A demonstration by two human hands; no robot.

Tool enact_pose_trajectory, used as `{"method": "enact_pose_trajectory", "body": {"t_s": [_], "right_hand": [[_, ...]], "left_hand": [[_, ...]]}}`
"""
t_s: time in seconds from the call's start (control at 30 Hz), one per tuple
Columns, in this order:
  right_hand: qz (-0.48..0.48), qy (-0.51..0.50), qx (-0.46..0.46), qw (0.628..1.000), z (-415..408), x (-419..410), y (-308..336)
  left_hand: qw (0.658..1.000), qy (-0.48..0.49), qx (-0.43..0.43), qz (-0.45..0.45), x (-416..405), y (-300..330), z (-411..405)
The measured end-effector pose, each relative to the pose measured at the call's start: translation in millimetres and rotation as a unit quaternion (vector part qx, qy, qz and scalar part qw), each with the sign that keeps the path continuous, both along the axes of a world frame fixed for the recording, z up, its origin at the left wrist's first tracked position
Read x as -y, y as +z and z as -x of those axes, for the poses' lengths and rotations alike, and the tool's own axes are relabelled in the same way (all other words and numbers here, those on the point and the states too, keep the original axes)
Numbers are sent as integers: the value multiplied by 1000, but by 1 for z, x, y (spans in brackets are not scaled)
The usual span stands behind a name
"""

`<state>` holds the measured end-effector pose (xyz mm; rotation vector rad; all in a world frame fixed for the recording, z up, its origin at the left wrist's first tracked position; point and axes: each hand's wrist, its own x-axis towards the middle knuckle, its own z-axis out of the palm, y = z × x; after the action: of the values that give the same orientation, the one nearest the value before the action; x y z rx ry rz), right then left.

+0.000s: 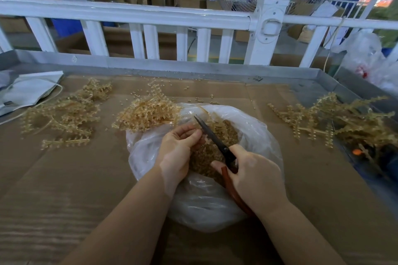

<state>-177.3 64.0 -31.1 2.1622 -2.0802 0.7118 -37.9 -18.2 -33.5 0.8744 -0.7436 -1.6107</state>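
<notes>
My right hand [256, 176] grips the red handles of a pair of scissors [215, 142], whose dark blades point up and left over an open clear plastic bag [254, 135]. The bag holds a heap of small tan plastic pieces [206, 159]. My left hand [178, 148] pinches a small pale plastic sprig [207, 140] right against the blades, above the heap. A pile of tan plastic sprues [148, 114] lies at the bag's far left rim.
More tan sprues are spread at the left [64, 112] and the right [336, 116] of the cardboard-covered table [75, 178]. A white bag [28, 90] lies far left, crumpled plastic [366, 56] far right. A white fence [150, 19] runs behind the table's metal rim.
</notes>
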Motion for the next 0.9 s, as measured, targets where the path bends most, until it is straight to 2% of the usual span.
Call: {"method": "enact_pose_trajectory", "body": {"t_s": [0.13, 0.27, 0.53, 0.9], "right_hand": [[-40, 13, 73, 996, 5, 2, 11], [-57, 28, 84, 994, 1, 1, 14], [-13, -1, -7, 1000, -3, -1, 2], [-3, 5, -58, 998, -5, 0, 3]], "left_hand": [[1000, -11, -3, -8, 2, 0, -1], [999, -15, -30, -20, 4, 1, -1], [999, -34, -22, -16, 5, 2, -4], [999, -51, 2, 18, 2, 1, -3]]}}
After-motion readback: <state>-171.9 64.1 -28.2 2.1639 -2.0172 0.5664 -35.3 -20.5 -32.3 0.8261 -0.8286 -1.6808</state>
